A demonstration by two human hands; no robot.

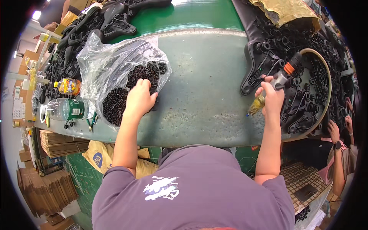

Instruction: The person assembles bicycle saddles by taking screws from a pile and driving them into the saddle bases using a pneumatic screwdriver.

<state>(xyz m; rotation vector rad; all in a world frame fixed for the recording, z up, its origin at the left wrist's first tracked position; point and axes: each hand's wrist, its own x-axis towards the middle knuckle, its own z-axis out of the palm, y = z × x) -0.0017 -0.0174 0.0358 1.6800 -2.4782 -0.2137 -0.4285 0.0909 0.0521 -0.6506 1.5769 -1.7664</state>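
Observation:
My left hand (142,97) is over a clear plastic bag (100,57) that lies open on the bench. Small black screws (115,103) fill the bag's mouth. The fingers of this hand are curled down at the screws, and their tips are hidden. My right hand (273,96) is wrapped round a power screwdriver (281,79) with an orange ring and a yellowish wrapped nose. Its tip points down and left, above the bench. A beige hose (329,84) curves round on the right. Just beyond this hand lies a black plastic bracket (251,69).
Black saddle-shaped parts (115,21) are heaped at the far left. More black parts (306,107) crowd the right. A large bottle (61,109) and a small yellow-labelled bottle (69,86) are on the left. Another person's hand (333,130) shows at the right edge.

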